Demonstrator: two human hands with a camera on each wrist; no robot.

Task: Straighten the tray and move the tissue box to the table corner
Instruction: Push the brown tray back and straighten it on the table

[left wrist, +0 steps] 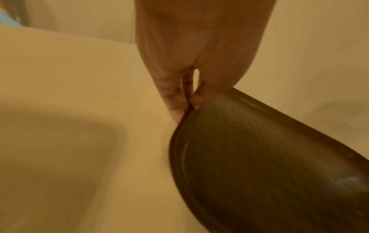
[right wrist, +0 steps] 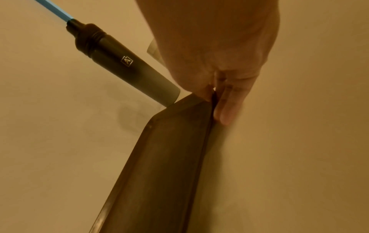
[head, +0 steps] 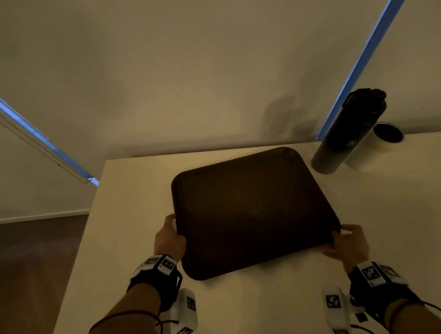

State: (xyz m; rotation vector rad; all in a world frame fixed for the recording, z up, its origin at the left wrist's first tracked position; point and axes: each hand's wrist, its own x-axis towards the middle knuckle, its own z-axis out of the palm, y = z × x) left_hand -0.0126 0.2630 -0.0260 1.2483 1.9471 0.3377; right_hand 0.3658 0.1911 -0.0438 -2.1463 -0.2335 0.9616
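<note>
The left hand (head: 168, 241) pinches the dark tray (head: 250, 211) rim at 9 o'clock; the right hand (head: 348, 244) pinches its corner at 4 o'clock. The tray lies skewed mid-table (head: 130, 224). At 2 o'clock stands 1 bottle (head: 349, 133).

A tall dark insulated bottle (head: 349, 133) stands upright near the far right edge of the pale counter (head: 130, 224), a small square logo on its side. Just beside it, to its right, stands a white cylindrical container (head: 375, 147) with a dark top; whether they touch is unclear.
</note>
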